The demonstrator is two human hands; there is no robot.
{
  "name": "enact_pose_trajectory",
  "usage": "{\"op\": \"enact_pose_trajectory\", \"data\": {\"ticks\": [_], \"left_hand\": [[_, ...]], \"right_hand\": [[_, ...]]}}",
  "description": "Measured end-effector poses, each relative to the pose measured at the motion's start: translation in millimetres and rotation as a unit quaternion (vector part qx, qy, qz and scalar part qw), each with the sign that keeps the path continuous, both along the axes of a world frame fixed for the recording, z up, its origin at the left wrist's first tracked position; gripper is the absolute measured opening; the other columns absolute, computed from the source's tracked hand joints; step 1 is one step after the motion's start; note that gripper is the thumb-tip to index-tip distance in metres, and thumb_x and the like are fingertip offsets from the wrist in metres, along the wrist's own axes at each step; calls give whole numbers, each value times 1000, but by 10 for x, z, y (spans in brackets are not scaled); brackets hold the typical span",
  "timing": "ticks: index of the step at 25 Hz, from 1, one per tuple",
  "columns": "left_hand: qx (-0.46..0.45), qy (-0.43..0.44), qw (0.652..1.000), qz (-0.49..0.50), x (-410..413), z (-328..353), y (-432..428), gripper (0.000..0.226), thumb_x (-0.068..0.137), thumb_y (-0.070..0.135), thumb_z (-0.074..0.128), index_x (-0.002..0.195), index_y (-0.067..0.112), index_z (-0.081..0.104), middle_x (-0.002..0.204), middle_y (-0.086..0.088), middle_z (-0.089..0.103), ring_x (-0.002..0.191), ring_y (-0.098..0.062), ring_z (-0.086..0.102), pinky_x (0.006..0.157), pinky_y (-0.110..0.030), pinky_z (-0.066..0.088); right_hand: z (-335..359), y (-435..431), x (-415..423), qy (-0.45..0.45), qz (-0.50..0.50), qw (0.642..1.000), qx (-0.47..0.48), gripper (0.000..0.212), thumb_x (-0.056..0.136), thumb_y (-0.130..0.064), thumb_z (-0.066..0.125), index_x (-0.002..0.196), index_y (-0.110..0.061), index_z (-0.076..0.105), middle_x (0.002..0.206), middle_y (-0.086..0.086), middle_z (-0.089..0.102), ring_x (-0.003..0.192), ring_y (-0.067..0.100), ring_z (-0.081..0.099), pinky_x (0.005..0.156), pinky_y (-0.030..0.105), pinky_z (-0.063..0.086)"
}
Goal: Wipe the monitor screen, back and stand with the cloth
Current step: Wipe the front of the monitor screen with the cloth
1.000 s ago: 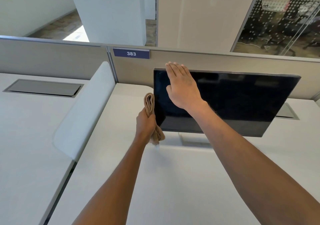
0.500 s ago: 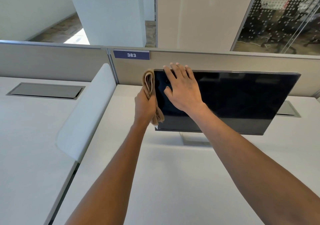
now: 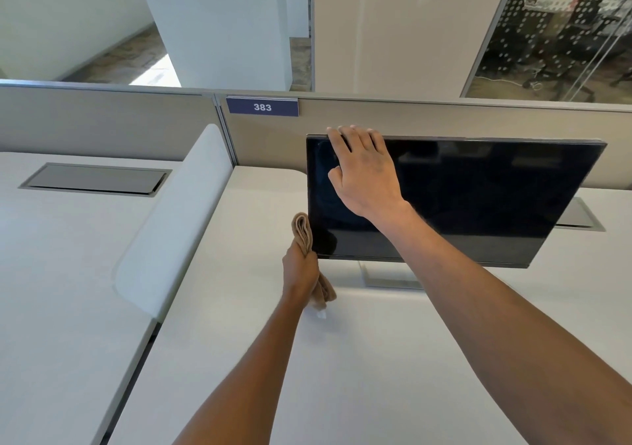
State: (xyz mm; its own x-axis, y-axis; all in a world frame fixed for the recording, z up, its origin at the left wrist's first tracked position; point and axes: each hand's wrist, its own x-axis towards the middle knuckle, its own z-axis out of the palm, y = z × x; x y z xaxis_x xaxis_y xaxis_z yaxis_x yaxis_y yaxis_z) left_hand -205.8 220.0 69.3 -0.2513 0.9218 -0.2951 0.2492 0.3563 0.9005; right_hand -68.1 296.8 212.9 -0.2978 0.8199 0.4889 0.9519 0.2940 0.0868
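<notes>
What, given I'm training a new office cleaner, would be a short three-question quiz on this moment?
1. True or false: the left hand grips the folded cloth beside the lower left corner of the monitor.
2. Pick one. The right hand: A) hangs at the person's side; B) lies against the monitor's front, fingertips at its top edge; C) also holds the cloth.
3. Fill in: the blue plate on the partition reads ___.

Key: 1 true; 2 B; 3 383.
</notes>
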Motion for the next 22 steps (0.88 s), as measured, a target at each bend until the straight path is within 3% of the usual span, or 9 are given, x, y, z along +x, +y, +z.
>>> {"op": "enact_pose_trajectory", "data": {"ticks": [3, 5, 8, 11, 15, 18, 22], "left_hand": [[66, -35, 997, 34, 101, 365, 38, 28, 91, -4, 39, 104, 11, 59, 85, -5, 61, 72, -18, 53, 61, -30, 47], [135, -69, 987, 44, 153, 695, 162, 35, 88, -3, 40, 111, 14, 61, 87, -2, 64, 73, -16, 57, 64, -32, 51], [225, -84, 970, 45, 169, 1159, 410, 52, 86, 2, 42, 130, 21, 61, 105, 4, 71, 95, -11, 68, 84, -31, 60], [265, -48, 962, 42, 205, 1282, 493, 66, 85, -2, 42, 144, 25, 54, 113, 12, 69, 104, 1, 64, 95, -26, 56], [257, -68, 963, 52, 346, 732, 328, 75, 82, -1, 42, 143, 43, 44, 130, 9, 64, 123, -13, 62, 105, -44, 56], [168, -77, 979, 86, 424, 184, 125, 84, 74, 0, 40, 135, 58, 40, 129, 13, 61, 122, -16, 61, 105, -45, 56], [83, -148, 972, 161, 506, -409, 126, 86, 67, 4, 36, 135, 56, 41, 132, 10, 59, 122, -19, 60, 110, -50, 51]], "right_hand": [[7, 0, 8, -1, 4, 1000, 4, 59, 99, -30, 48, 154, -14, 40, 151, 10, 50, 143, 30, 43, 124, 48, 30], [8, -1, 18, 0, 5, 1000, 3, 60, 98, -31, 48, 155, -13, 40, 151, 10, 50, 143, 30, 43, 124, 48, 29], [23, -6, 17, 8, 4, 1000, -3, 62, 96, -30, 47, 155, -14, 40, 151, 10, 50, 143, 30, 43, 124, 49, 28], [38, -6, 17, 11, 13, 1000, -10, 63, 94, -30, 45, 155, -13, 40, 152, 10, 50, 144, 30, 43, 124, 49, 28], [59, -13, 50, 9, 26, 999, -25, 62, 97, -26, 46, 157, -13, 37, 155, 9, 48, 145, 30, 41, 125, 48, 27], [65, -17, 60, 5, 26, 999, -26, 61, 99, -25, 46, 158, -13, 37, 155, 9, 47, 145, 30, 41, 125, 47, 27], [49, -17, 66, 2, 26, 999, -29, 61, 99, -24, 48, 158, -13, 37, 154, 9, 47, 144, 31, 42, 125, 48, 27]]}}
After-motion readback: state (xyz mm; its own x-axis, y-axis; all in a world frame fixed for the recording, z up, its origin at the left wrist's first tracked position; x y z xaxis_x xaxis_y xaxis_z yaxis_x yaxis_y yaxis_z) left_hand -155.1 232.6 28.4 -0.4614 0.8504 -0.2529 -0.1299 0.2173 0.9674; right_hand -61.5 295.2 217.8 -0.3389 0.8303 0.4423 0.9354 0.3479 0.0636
